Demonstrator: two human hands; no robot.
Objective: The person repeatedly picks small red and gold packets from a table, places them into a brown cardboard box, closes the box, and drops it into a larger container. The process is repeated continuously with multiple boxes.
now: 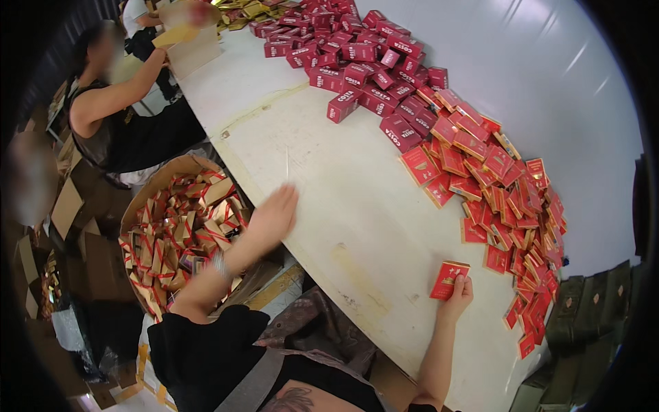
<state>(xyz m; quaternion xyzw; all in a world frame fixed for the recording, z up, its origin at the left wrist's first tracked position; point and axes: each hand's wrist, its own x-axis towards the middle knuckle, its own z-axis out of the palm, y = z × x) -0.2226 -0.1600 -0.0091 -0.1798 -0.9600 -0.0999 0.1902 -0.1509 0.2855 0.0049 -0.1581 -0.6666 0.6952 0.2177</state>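
Note:
My right hand (457, 296) holds a flat red box with gold edges (450, 279), like a cigarette pack, above the right part of the white table (350, 206). Blurred by motion, my left hand (274, 213) is over the table's near edge; whether anything is between its fingers cannot be made out. A thin pale line or strip (287, 160) shows on the tabletop just beyond those fingertips. To the right of the held box lies a heap of similar red boxes (497, 193). Dark-red cartons (360, 77) with white writing are piled farther back, touching that heap.
Below my left forearm stands a large cardboard container (135, 206) full of small boxes with red bands. A co-worker (110, 108) sits at the left beside an open carton (193, 54). Gold packs (242, 13) lie at the far end. Dark-green stacked items (592, 304) stand right.

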